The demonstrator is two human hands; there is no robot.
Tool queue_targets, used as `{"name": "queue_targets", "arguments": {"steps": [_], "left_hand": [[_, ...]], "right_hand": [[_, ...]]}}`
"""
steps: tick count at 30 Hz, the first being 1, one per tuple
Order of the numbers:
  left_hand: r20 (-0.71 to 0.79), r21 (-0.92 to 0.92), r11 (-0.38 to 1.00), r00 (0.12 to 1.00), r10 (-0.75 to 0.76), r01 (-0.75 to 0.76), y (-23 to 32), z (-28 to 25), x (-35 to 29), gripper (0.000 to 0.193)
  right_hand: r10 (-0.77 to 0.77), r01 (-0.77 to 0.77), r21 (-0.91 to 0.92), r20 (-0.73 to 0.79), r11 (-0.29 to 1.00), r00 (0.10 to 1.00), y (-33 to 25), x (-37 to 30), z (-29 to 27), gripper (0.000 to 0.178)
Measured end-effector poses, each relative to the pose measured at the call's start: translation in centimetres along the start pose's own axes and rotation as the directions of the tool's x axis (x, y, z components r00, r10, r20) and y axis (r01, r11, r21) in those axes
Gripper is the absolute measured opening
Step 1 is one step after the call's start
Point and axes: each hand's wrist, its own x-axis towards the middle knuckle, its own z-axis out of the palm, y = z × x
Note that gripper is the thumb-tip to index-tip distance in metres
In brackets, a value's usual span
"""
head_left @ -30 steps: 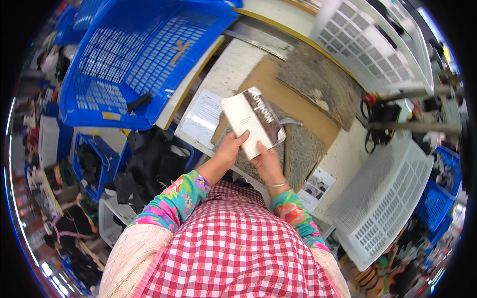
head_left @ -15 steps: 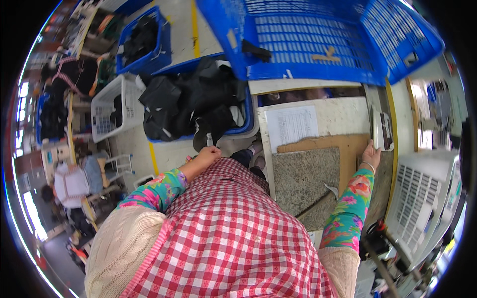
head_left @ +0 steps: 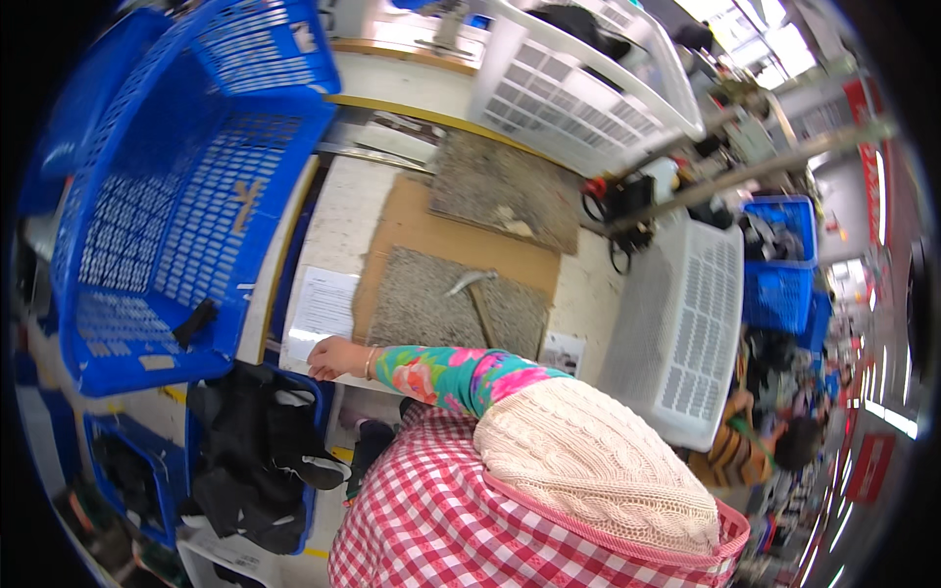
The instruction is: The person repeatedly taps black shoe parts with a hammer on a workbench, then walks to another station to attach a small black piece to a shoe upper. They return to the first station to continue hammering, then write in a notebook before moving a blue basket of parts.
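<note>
My right hand (head_left: 335,360) is over the near left corner of the worktable (head_left: 338,211), at the end of a printed paper sheet (head_left: 323,302). Its fingers are bent together, and whatever they hold, if anything, is hidden. A thin bracelet circles the wrist. My left hand is out of view. Past my forearm lies a hammer-like tool (head_left: 481,312), with a curved metal head and a long handle, on a speckled grey slab (head_left: 421,299). Beneath this slab is brown cardboard (head_left: 397,220). A second speckled slab (head_left: 505,191) lies farther back.
A large blue basket (head_left: 211,196) stands left of the table. Below it, a blue bin (head_left: 319,431) holds black pieces (head_left: 250,461). White baskets stand behind (head_left: 564,98) and right of the table (head_left: 686,333). A metal bar (head_left: 725,186) crosses at upper right.
The view has swung to the right. My right hand has left the table's far side and moved to the corner by the paper. My left hand has gone out of view.
</note>
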Motion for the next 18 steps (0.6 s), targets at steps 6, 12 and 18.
{"name": "queue_targets", "arguments": {"steps": [6,12,18], "left_hand": [[0.095,0.023,1.0,0.995,-0.013,0.01,0.8,-3.9,4.8,0.018],[0.264,-0.022,0.999,0.963,0.047,-0.042,1.4,-10.0,9.6,0.018],[0.04,-0.13,0.98,0.987,0.155,-0.148,-0.6,-14.4,12.2,0.018]], "right_hand": [[0.009,-0.016,-0.243,-0.029,0.97,1.0,3.0,-1.9,2.1,0.023],[-0.087,0.162,-0.646,0.146,0.746,0.985,9.0,-2.0,4.6,0.018],[0.226,-0.203,-0.491,-0.014,0.847,0.974,16.8,-0.8,9.3,0.043]]}}
